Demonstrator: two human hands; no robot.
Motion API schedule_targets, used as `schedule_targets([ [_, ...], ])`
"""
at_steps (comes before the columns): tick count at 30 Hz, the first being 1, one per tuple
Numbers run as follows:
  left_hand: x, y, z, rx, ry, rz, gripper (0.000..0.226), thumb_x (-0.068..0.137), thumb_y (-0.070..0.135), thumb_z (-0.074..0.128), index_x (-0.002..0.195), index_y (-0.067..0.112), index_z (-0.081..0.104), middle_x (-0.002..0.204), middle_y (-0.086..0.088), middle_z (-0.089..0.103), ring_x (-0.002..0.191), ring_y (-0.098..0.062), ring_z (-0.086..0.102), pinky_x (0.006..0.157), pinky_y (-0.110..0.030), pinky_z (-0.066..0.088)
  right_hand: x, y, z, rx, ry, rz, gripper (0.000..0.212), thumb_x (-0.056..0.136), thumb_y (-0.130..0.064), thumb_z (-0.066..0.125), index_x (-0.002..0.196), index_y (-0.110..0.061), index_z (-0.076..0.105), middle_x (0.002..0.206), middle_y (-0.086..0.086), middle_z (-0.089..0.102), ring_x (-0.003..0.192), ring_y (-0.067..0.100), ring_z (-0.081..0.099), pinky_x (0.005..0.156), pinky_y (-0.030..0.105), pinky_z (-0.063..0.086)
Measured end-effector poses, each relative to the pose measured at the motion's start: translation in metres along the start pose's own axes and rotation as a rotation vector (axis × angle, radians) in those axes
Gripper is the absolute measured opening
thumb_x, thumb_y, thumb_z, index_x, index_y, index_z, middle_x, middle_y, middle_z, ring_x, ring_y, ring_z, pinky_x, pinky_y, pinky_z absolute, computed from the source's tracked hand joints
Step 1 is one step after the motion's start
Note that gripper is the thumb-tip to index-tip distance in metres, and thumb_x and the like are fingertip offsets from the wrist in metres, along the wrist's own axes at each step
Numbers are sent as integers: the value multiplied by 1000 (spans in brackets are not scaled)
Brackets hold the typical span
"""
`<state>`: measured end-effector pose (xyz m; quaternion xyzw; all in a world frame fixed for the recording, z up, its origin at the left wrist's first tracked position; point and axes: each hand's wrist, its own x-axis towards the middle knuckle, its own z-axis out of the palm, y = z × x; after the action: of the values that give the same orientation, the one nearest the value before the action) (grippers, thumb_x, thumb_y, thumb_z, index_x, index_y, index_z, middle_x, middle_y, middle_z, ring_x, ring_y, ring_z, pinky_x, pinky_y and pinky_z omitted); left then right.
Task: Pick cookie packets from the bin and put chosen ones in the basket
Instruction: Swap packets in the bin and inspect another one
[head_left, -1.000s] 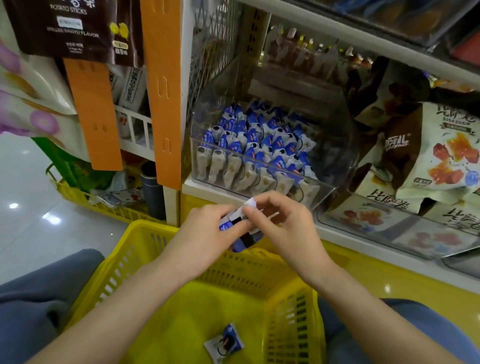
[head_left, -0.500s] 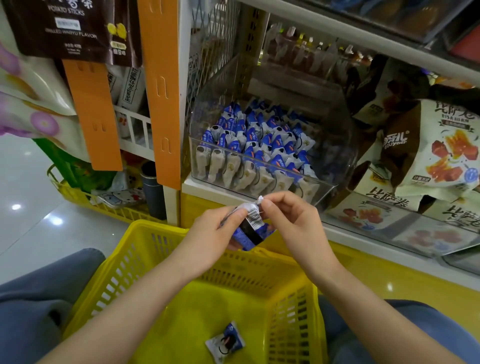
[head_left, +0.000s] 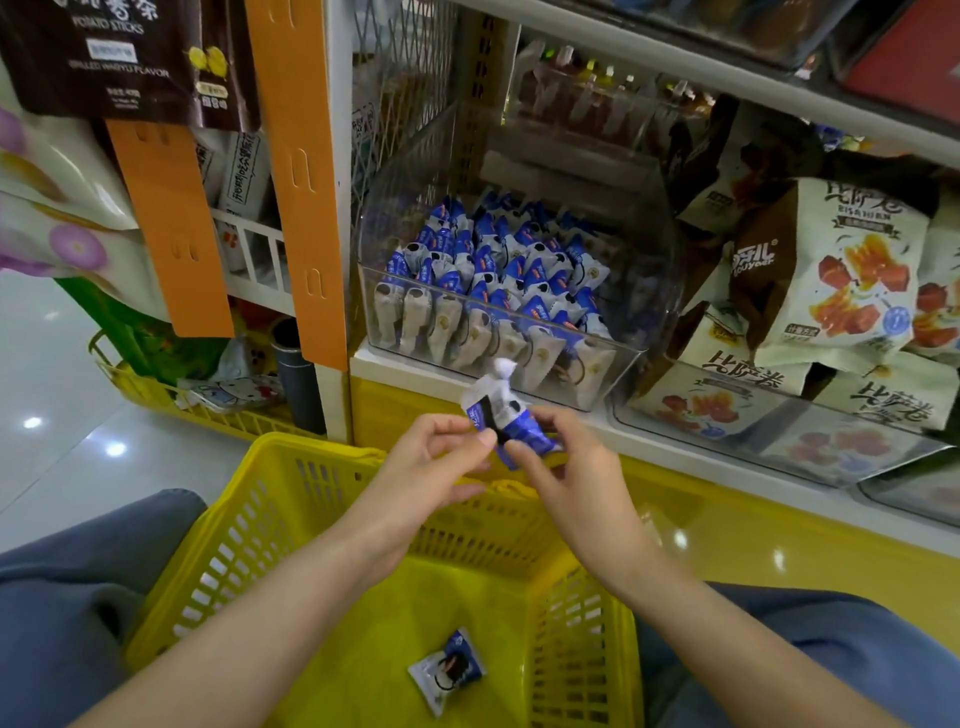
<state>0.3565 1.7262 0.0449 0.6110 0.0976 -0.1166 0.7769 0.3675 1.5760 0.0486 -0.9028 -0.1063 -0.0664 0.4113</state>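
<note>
A blue-and-white cookie packet (head_left: 501, 410) stands upright between my two hands, above the far rim of the yellow basket (head_left: 311, 467). My left hand (head_left: 431, 467) pinches its left side with thumb and forefinger. My right hand (head_left: 566, 467) pinches its lower right end. One more packet (head_left: 449, 670) lies flat on the basket floor. Behind my hands, the clear plastic bin (head_left: 618, 364) on the shelf holds several rows of the same packets (head_left: 493, 275).
Large snack bags (head_left: 831, 275) fill the bin to the right. An orange shelf post (head_left: 306, 182) stands left of the cookie bin, with hanging snack bags (head_left: 119, 57) beyond it. Another yellow basket (head_left: 156, 395) sits on the tiled floor at left. My knees flank the basket.
The packet has been turned from lying sideways between my hands to standing upright, and raised slightly. Both hands shifted their pinch around it. The packet in the basket has not moved.
</note>
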Motion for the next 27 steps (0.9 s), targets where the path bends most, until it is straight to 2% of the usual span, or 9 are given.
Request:
schedule_targets([
  [4,-2,-11,2,-53,-68,-2,35,83,19,63,117,13,54,110,-3,67,95,-13,67,71,-24,53,-23,2,10,-11,-214,-199,43,91,-27,55,132,-18,47,129,-10,45,118,-3,43,96,14,40],
  [7,2,-19,-3,-34,-31,-23,37,84,14,62,120,12,53,110,-6,68,98,-18,66,81,-29,51,-35,6,11,-56,-279,-246,38,93,-28,52,129,-17,51,134,-10,38,123,-6,36,101,11,34],
  [10,5,-28,-2,-43,-35,-21,37,87,5,58,122,9,50,113,-9,67,101,-20,65,87,-33,51,-36,10,6,-47,-186,-201,30,92,-25,54,121,-19,54,124,-12,44,114,-5,43,98,14,38],
  [15,2,-48,5,75,-205,-22,34,83,3,62,116,10,56,111,-4,68,102,-16,65,87,-29,53,-34,26,0,144,-166,92,49,90,-27,57,135,-23,39,122,-8,51,111,1,50,95,18,43],
  [17,-1,-60,10,139,-258,-40,36,81,4,66,115,11,58,111,-2,68,101,-14,65,84,-29,53,-34,36,3,297,-160,241,34,89,-27,59,121,-23,49,107,-5,62,95,4,60,81,19,50],
  [19,-3,-73,15,169,-248,-68,32,80,3,66,111,11,60,108,-4,68,98,-15,65,83,-30,53,-37,46,4,251,-113,274,6,88,-23,61,87,-19,57,78,-4,61,69,5,56,63,21,45],
  [21,-5,-88,19,226,-210,-92,24,80,3,67,102,9,62,101,-5,69,92,-14,65,79,-25,52,-43,61,8,270,-107,358,25,88,-19,62,65,-17,51,63,3,54,60,13,48,60,39,42],
  [24,-6,-112,23,294,-176,-116,17,79,1,68,90,13,62,90,0,69,81,-8,64,72,-17,51,-57,78,15,391,-109,522,25,88,-16,61,64,-14,55,67,13,59,65,23,54,66,50,49],
  [27,-1,-139,22,358,-182,-157,17,80,3,68,88,16,62,89,2,68,81,-6,63,72,-15,49,-75,100,17,218,-63,428,13,91,-17,57,78,-20,61,75,-6,63,72,9,58,69,26,48],
])
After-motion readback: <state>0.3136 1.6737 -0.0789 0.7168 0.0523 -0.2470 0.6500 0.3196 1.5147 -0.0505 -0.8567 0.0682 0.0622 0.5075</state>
